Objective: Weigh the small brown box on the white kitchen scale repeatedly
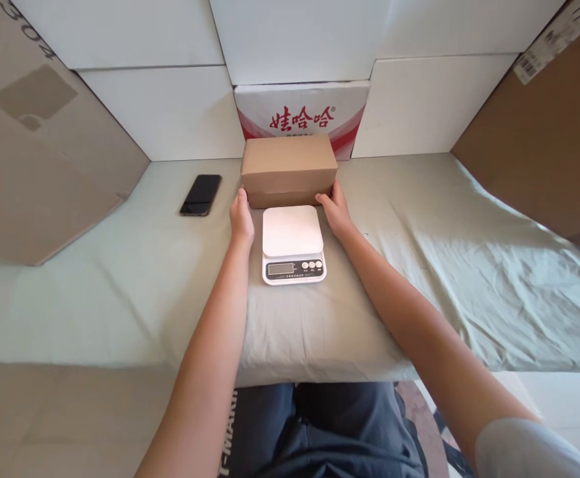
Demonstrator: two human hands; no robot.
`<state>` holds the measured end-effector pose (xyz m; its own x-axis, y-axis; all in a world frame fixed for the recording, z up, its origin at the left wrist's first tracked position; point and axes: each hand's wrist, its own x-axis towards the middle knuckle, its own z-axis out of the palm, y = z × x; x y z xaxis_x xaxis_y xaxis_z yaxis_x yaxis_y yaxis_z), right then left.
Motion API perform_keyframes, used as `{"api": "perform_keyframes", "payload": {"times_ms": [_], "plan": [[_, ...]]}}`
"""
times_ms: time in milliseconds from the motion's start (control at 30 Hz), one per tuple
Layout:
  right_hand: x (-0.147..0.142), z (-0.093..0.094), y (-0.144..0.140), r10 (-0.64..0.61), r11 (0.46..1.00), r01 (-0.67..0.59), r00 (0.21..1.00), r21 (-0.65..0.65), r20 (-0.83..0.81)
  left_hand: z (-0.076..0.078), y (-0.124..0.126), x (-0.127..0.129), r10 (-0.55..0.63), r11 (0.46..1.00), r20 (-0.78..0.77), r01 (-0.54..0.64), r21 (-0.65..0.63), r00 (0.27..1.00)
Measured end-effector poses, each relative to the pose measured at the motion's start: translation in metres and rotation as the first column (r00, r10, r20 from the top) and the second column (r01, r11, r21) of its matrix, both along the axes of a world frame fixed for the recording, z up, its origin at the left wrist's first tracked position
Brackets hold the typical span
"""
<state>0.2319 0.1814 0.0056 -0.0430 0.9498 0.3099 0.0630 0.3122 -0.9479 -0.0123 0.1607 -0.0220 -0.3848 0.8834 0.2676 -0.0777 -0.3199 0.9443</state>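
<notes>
- Brown cardboard box [289, 169] sits on the cloth-covered table [419, 265], at the far middle, just beyond the white kitchen scale [293, 243] and touching or nearly touching its far edge.
- Left hand [241, 218] lies flat against the box's left end, low down near the near corner; fingers extended, pressing the side rather than curled round anything.
- Right hand [334, 209] mirrors it on the right end, palm in, fingertips at the lower near corner. Both hands together clasp the box between them; neither is clenched.
- Box looks closed, plain, its edges crisp. Judged stiff enough to take side pressure without buckling. Weight cannot be told from here; nothing about the hands suggests strain.
- Cardboard faces are matt, so likely a fair grip for bare palms. Best hold seems the two short ends, low, as the hands have it.
- Scale platform is bare; its display and three buttons face the near edge.
- Black phone [200, 194] lies screen up on the cloth, left of the box, well apart from the left hand.
- Behind the box stands a white carton with red lettering [300, 114]; white panels and brown cardboard sheets wall the scene.
</notes>
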Motion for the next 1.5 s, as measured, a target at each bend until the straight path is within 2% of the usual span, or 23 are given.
{"api": "perform_keyframes", "payload": {"times_ms": [100,167,400,533,633,800,867,967,1133,1500], "plan": [[-0.002,0.003,-0.002,0.016,0.999,-0.015,0.999,0.029,-0.03,0.005,-0.005,0.005,0.068,0.997,0.03,-0.067,-0.04,0.997],[-0.004,0.004,-0.004,0.021,0.999,-0.02,0.999,0.032,-0.049,0.009,-0.007,0.008,0.07,0.997,0.032,-0.068,-0.039,0.997],[-0.008,0.022,-0.017,0.021,0.993,-0.011,0.996,0.113,-0.088,0.025,-0.02,0.012,0.07,0.996,-0.002,-0.07,0.057,0.998],[-0.004,0.038,-0.038,0.028,0.993,-0.017,0.996,0.116,-0.09,0.044,-0.046,0.012,0.04,0.997,-0.023,-0.038,0.062,0.999],[0.004,0.043,-0.071,0.038,0.993,-0.031,0.998,0.111,-0.057,0.052,-0.077,0.016,0.036,0.999,-0.012,-0.035,0.038,0.999],[0.02,0.031,-0.135,0.02,0.999,-0.018,0.999,0.049,-0.046,0.041,-0.137,0.029,0.03,1.0,-0.007,-0.03,0.003,1.0],[0.024,0.023,-0.149,0.013,0.998,-0.01,0.998,0.063,-0.061,0.033,-0.156,0.034,0.047,0.998,0.01,-0.047,-0.036,0.999],[0.026,0.014,-0.155,0.012,0.996,-0.006,0.997,0.085,-0.072,0.024,-0.172,0.037,0.089,0.994,0.042,-0.086,-0.073,0.995],[0.023,0.009,-0.149,0.019,0.995,-0.01,0.996,0.101,-0.089,0.019,-0.171,0.035,0.104,0.993,0.039,-0.101,-0.061,0.994],[0.025,0.018,-0.145,0.038,0.999,-0.033,0.988,0.035,-0.148,0.02,-0.162,0.032,0.053,0.997,0.025,-0.051,-0.056,0.998]]}}
